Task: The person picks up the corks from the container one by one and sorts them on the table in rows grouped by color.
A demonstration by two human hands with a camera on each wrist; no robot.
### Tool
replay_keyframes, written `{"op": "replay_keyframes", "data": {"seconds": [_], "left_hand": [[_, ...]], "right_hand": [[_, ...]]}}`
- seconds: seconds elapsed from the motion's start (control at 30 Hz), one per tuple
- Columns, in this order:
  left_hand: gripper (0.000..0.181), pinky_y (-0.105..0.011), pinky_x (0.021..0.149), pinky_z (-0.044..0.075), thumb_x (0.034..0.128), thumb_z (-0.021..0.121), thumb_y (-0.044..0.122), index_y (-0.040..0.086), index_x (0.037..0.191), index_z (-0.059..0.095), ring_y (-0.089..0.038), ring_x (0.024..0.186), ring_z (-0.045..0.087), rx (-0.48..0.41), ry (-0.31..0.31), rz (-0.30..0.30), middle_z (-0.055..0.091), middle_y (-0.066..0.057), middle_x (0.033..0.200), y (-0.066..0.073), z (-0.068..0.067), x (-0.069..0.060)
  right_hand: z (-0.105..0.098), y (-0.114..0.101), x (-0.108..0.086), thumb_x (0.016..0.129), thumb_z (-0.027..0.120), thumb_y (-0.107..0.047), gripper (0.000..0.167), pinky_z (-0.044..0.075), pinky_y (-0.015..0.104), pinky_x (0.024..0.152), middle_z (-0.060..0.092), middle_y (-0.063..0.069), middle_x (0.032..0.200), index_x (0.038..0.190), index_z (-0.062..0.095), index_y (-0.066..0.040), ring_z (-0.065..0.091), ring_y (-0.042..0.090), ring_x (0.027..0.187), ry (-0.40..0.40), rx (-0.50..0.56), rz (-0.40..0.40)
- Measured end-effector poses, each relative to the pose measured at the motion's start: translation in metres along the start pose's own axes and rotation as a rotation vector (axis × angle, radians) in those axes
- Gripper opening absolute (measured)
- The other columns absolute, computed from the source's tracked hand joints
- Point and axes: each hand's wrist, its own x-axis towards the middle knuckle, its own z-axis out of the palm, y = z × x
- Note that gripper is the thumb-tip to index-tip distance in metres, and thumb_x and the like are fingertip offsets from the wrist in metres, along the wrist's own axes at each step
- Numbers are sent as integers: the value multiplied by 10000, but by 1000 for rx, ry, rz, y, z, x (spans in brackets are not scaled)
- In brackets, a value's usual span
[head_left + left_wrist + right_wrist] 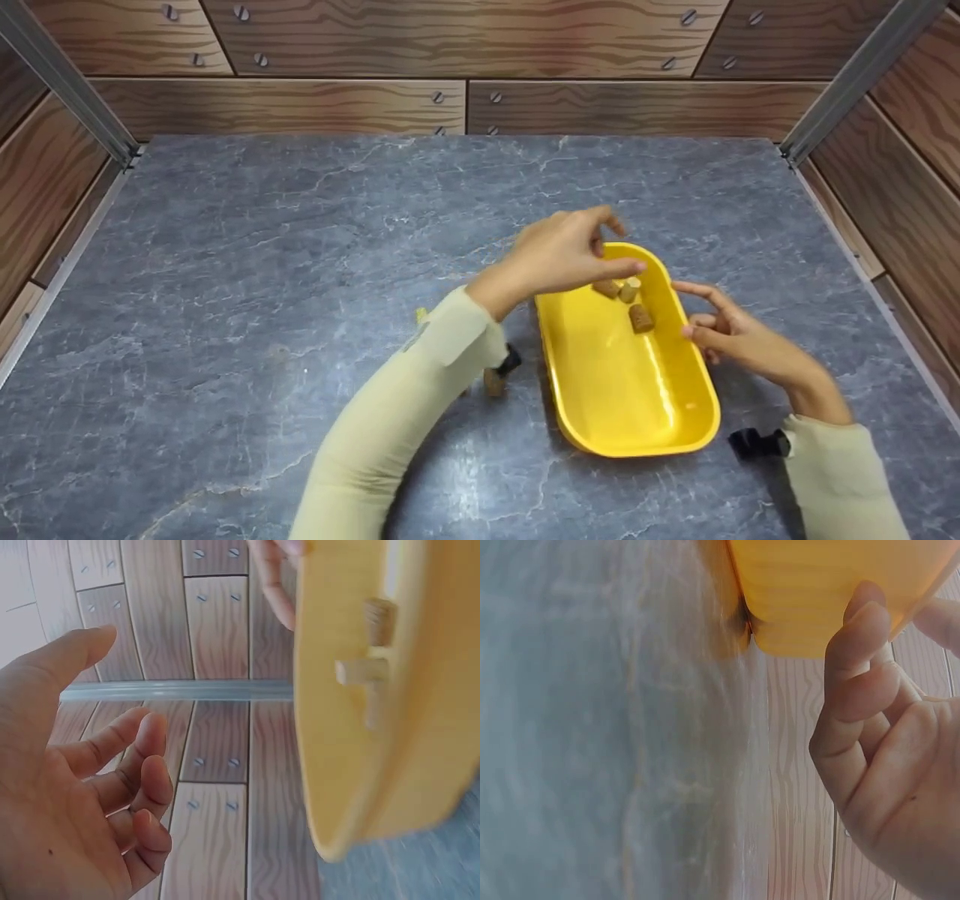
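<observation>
Hovering with slack, empty left hand over a glossy yellow plastic bin; touching its right rim with loosely bent right hand. Seeing stubby, grainy corks in its far half; in head view only, outside pieces left of it.

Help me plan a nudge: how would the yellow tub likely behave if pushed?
The yellow tub looks like smooth moulded plastic, so it is probably stiff and fairly light. Being long and low on a glossy tabletop, it would likely slide rather than tip. The small rounded pieces inside may roll about.
</observation>
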Motion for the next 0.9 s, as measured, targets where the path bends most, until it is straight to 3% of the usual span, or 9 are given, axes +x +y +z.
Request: {"op": "replay_keyframes", "data": {"seconds": [0.2,0.33,0.47,0.73,0.9], "left_hand": [[494,-216,628,470,858,620,584,268,1236,577,-48,717,604,-64,-10,8,643,114,924,17,15,21],[453,-200,587,468,870,623,556,274,1222,588,-44,689,606,-76,-53,10,652,114,903,16,35,28],[424,-186,618,463,868,642,528,281,1211,611,-18,770,597,-75,-84,-13,648,130,952,15,50,34],[399,-220,633,444,866,648,526,286,1183,623,-52,692,582,-83,-145,-84,647,104,823,20,61,44],[372,-248,718,435,869,644,525,317,1176,611,-68,676,638,-57,-171,-140,698,83,808,21,68,48]], "right_hand": [[-1,0,-2,1020,424,-67,551,389,353,543,528,-76,719,1498,177,-188,400,175,567,9,-29,2],[-1,1,-2,1020,415,-53,539,373,358,540,522,-90,723,1475,214,-262,393,184,566,-4,-36,-24],[-1,2,-2,1023,403,-48,517,353,371,539,527,-103,734,1434,243,-320,374,224,570,-9,-27,-32],[-2,0,-3,1027,401,-58,489,387,327,531,562,-114,770,1413,251,-318,440,80,591,-1,-13,-18],[-1,1,-1,1024,409,-56,498,377,334,529,543,-101,742,1433,252,-293,416,121,573,-2,-20,-18]]}}
